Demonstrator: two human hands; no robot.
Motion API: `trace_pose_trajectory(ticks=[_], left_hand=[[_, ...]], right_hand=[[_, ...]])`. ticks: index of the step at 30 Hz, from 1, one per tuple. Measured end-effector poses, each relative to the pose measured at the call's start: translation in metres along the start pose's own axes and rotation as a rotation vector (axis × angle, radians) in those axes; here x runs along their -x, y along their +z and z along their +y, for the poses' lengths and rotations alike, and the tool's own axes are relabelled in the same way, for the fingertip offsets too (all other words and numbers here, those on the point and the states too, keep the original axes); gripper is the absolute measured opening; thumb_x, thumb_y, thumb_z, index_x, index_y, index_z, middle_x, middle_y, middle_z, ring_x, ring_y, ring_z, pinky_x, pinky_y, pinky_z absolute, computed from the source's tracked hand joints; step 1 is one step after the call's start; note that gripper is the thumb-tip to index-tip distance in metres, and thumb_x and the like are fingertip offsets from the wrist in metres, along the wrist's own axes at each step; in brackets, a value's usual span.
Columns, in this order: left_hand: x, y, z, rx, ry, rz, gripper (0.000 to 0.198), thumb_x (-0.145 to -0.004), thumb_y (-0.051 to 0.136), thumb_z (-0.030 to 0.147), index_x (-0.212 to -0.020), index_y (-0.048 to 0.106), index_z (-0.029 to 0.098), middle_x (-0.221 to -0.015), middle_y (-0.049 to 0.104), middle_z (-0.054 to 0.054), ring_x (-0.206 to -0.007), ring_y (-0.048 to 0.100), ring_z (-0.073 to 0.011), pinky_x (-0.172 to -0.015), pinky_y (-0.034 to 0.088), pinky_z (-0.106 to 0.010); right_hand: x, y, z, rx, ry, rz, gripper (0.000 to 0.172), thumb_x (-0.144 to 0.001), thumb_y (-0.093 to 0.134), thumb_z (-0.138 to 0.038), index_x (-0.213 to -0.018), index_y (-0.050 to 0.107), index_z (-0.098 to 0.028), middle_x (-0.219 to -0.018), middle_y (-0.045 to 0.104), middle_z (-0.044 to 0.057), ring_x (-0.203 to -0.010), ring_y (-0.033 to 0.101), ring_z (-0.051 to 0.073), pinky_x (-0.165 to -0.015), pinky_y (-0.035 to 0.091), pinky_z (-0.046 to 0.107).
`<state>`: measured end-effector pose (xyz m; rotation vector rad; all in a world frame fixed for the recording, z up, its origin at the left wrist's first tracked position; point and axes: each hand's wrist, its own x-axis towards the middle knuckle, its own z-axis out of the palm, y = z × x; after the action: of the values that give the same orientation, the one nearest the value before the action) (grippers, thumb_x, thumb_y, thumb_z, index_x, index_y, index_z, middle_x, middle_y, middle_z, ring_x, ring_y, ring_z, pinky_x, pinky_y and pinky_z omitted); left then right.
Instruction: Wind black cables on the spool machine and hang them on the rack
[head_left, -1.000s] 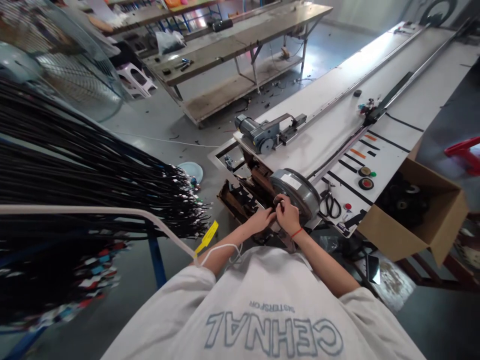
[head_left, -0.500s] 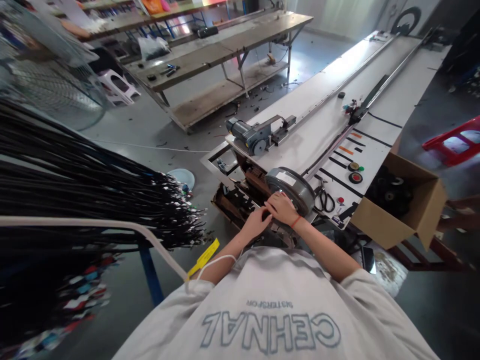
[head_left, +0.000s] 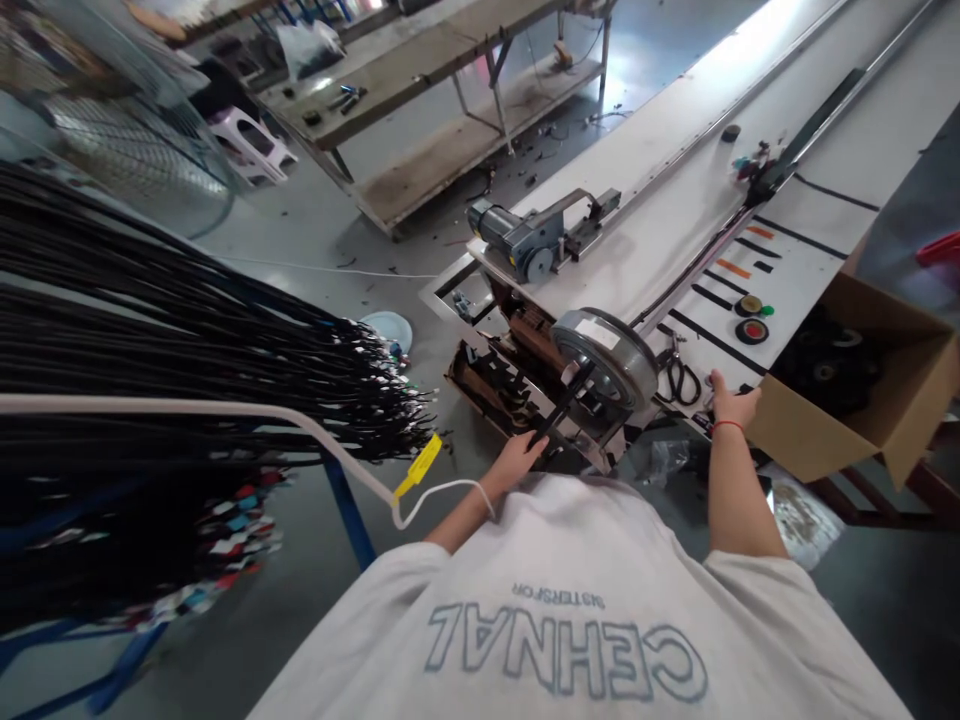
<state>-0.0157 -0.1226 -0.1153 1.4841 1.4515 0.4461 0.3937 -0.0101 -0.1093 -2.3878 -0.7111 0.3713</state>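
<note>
My left hand (head_left: 519, 458) is closed round the lower end of a long black strip (head_left: 559, 410), which slants up to the hollow middle of a grey metal ring (head_left: 596, 335) at the table's near end. Out to the right, my right hand (head_left: 735, 405) is over the table edge between the black-handled scissors (head_left: 681, 382) and the cardboard box (head_left: 799, 430). One finger is stretched out, while the others are partly hidden. Nothing can be made out in it. Two small round rolls (head_left: 751, 331) lie beyond the scissors.
A motor unit (head_left: 517, 240) is fixed on the left side of the long white table (head_left: 637, 230). Many black cords (head_left: 225, 330) hang at left beside a white pipe with a yellow tag (head_left: 418, 468). Behind is a metal workbench (head_left: 420, 80).
My hands were together at the ring's near side. My right hand has moved away right to the table edge; my left now grips the black strip, newly in sight. The view has shifted.
</note>
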Motion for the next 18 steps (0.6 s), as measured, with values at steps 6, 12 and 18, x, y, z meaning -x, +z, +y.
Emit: trace_pose_trajectory(ticks=[6, 12, 18], left_hand=[[0.002, -0.01, 0.007, 0.014, -0.016, 0.013, 0.039, -0.086, 0.043, 0.05, -0.07, 0.054, 0.016, -0.064, 0.058, -0.001, -0.062, 0.052, -0.0145, -0.06, 0.04, -0.025], [0.004, -0.01, 0.012, 0.024, -0.033, 0.034, 0.037, -0.087, 0.043, 0.047, -0.069, 0.054, 0.016, -0.061, 0.055, 0.0, -0.059, 0.05, -0.0136, -0.058, 0.038, -0.025], [-0.01, -0.007, 0.023, 0.005, 0.021, 0.078, 0.034, -0.087, 0.046, 0.046, -0.075, 0.058, 0.016, -0.065, 0.057, 0.0, -0.064, 0.052, -0.0146, -0.061, 0.04, -0.025]], right_hand=[[0.012, -0.003, -0.011, 0.079, 0.091, 0.048, 0.081, -0.075, 0.064, -0.061, -0.132, 0.042, -0.007, -0.127, 0.053, 0.028, -0.118, 0.052, 0.04, -0.099, 0.04, 0.05], [0.01, 0.001, -0.008, 0.094, 0.075, 0.085, 0.075, -0.074, 0.067, -0.06, -0.126, 0.047, -0.01, -0.125, 0.055, 0.025, -0.114, 0.055, 0.039, -0.096, 0.042, 0.051], [0.011, -0.002, -0.011, 0.062, 0.092, 0.062, 0.075, -0.073, 0.067, -0.057, -0.127, 0.046, -0.01, -0.125, 0.056, 0.025, -0.116, 0.054, 0.038, -0.098, 0.041, 0.049]])
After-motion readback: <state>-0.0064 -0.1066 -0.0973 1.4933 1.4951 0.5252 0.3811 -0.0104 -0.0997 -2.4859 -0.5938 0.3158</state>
